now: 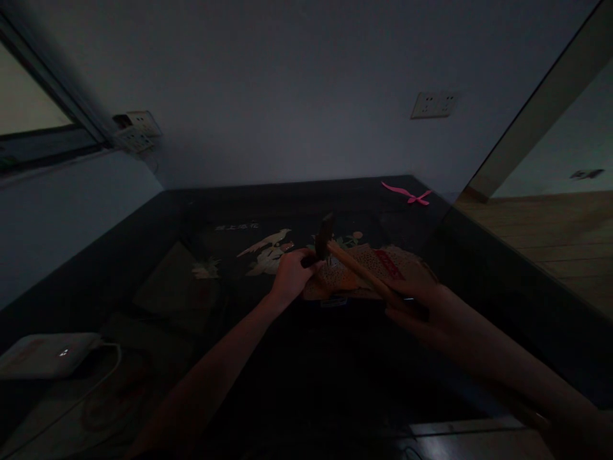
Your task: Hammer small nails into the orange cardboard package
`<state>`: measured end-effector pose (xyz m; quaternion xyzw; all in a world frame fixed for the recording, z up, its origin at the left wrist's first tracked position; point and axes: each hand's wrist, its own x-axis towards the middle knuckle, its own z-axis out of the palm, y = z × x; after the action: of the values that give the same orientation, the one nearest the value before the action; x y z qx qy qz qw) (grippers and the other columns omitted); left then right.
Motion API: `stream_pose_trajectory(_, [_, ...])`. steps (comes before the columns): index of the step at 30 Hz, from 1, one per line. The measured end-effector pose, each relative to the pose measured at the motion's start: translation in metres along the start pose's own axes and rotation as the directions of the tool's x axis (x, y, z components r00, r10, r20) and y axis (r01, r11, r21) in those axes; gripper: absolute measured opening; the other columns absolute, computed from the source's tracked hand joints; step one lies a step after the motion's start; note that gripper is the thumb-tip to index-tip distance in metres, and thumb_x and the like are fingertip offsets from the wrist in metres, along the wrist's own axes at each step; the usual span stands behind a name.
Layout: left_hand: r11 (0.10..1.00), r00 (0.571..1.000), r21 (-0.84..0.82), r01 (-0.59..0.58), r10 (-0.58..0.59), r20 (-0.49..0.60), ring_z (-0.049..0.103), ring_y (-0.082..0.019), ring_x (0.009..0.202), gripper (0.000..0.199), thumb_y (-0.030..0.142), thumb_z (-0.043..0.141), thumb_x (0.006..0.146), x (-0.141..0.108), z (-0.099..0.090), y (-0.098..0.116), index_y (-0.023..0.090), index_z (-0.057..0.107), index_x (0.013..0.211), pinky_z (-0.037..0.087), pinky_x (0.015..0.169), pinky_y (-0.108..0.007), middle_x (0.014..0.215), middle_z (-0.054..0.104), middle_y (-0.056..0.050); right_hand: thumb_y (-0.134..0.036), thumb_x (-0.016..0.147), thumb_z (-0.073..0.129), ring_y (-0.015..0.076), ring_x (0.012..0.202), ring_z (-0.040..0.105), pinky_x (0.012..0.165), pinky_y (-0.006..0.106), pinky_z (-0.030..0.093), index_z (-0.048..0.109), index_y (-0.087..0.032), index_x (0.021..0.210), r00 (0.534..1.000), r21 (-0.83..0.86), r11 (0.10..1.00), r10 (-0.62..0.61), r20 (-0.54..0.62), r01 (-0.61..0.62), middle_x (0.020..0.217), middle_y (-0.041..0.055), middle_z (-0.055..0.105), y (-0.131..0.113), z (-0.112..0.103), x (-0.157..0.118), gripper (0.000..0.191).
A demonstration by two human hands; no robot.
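Observation:
My right hand is wrapped round the wooden handle of a hammer. Its dark metal head is up at the far end, close to the fingers of my left hand. Those fingers are pinched together over the left end of a flat brown piece with dark spots and a red label, perhaps cardboard. What they hold, if anything, is too dark to make out. The spotted piece lies on a dark tabletop printed with birds and flowers.
A pink ribbon lies at the table's back right corner. At the left edge, a white power bank has a white cable plugged in. Sockets are on the wall behind the table, and more sit at the left corner. The room is dim.

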<state>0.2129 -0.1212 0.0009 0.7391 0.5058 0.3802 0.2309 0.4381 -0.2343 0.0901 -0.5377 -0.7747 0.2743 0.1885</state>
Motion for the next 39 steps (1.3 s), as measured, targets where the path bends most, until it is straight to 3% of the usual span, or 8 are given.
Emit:
stream_pose_trajectory(4, [1.000, 1.000, -0.013, 0.021, -0.021, -0.011, 0.065, -0.017, 0.072, 0.007, 0.021, 0.066, 0.076, 0.000, 0.000, 0.001, 0.018, 0.069, 0.081, 0.049, 0.066, -0.027, 0.080, 0.071, -0.003, -0.023, 0.079, 0.050, 0.0106, 0.043, 0.044, 0.043, 0.023, 0.034, 0.065, -0.017, 0.091, 0.999, -0.001, 1.000, 0.001, -0.042, -0.001, 0.060, -0.0006, 0.057, -0.001, -0.003, -0.002, 0.021])
stream_pose_trajectory(10, [0.999, 0.999, 0.000, 0.032, -0.032, 0.005, 0.065, -0.018, 0.076, 0.007, 0.019, 0.066, 0.075, 0.000, 0.000, 0.002, 0.017, 0.070, 0.080, 0.050, 0.067, -0.028, 0.081, 0.071, -0.003, -0.022, 0.078, 0.049, 0.0122, 0.048, 0.048, 0.043, 0.023, 0.034, 0.065, -0.016, 0.086, 0.999, 0.000, 1.000, 0.028, 0.015, -0.028, 0.061, 0.0005, 0.057, 0.000, 0.000, 0.000, 0.019])
stream_pose_trajectory(16, [0.997, 0.998, -0.044, 0.056, -0.057, -0.026, 0.065, -0.017, 0.072, 0.006, 0.021, 0.068, 0.074, 0.001, 0.003, 0.000, 0.017, 0.069, 0.078, 0.050, 0.067, -0.028, 0.078, 0.071, -0.003, -0.025, 0.078, 0.051, 0.0126, 0.049, 0.047, 0.045, 0.024, 0.034, 0.064, -0.019, 0.082, 0.998, -0.013, 1.000, -0.007, -0.057, 0.006, 0.058, -0.0010, 0.055, -0.005, -0.004, 0.000, 0.015])
stream_pose_trajectory(20, [0.998, 0.999, -0.042, 0.044, -0.044, -0.004, 0.065, -0.019, 0.076, 0.008, 0.021, 0.068, 0.073, 0.002, 0.003, -0.002, 0.017, 0.070, 0.080, 0.050, 0.069, -0.029, 0.081, 0.071, -0.004, -0.020, 0.078, 0.051, 0.0119, 0.052, 0.048, 0.047, 0.022, 0.035, 0.063, -0.017, 0.079, 1.000, -0.013, 1.000, -0.017, 0.015, 0.017, 0.062, -0.0006, 0.057, 0.000, 0.002, 0.002, 0.013])
stream_pose_trajectory(27, [0.999, 0.999, -0.013, 0.035, -0.036, -0.023, 0.064, -0.018, 0.077, 0.007, 0.023, 0.068, 0.073, 0.003, 0.004, -0.004, 0.018, 0.070, 0.076, 0.049, 0.072, -0.030, 0.080, 0.070, -0.003, -0.023, 0.078, 0.052, 0.0107, 0.047, 0.044, 0.042, 0.021, 0.033, 0.064, -0.019, 0.089, 0.999, 0.059, 0.998, 0.008, -0.045, -0.005, 0.059, -0.0021, 0.054, 0.000, -0.001, -0.001, 0.017])
stream_pose_trajectory(34, [1.000, 1.000, 0.009, 0.021, -0.021, 0.001, 0.063, -0.019, 0.078, 0.011, 0.027, 0.067, 0.075, 0.003, 0.002, -0.007, 0.018, 0.071, 0.081, 0.048, 0.071, -0.030, 0.081, 0.070, -0.003, -0.019, 0.077, 0.052, 0.0101, 0.048, 0.044, 0.042, 0.020, 0.034, 0.065, -0.016, 0.081, 1.000, 0.067, 0.997, 0.025, 0.005, -0.025, 0.058, -0.0020, 0.053, 0.001, 0.004, 0.002, 0.014])
stream_pose_trajectory(39, [1.000, 1.000, 0.006, 0.013, -0.013, -0.013, 0.063, -0.018, 0.077, 0.009, 0.026, 0.066, 0.075, 0.003, 0.004, -0.009, 0.018, 0.070, 0.079, 0.048, 0.071, -0.029, 0.080, 0.069, -0.003, -0.024, 0.078, 0.054, 0.0103, 0.046, 0.045, 0.039, 0.020, 0.033, 0.066, -0.018, 0.091, 0.998, 0.137, 0.990, 0.030, -0.057, -0.022, 0.060, -0.0012, 0.056, -0.002, -0.001, -0.003, 0.019])
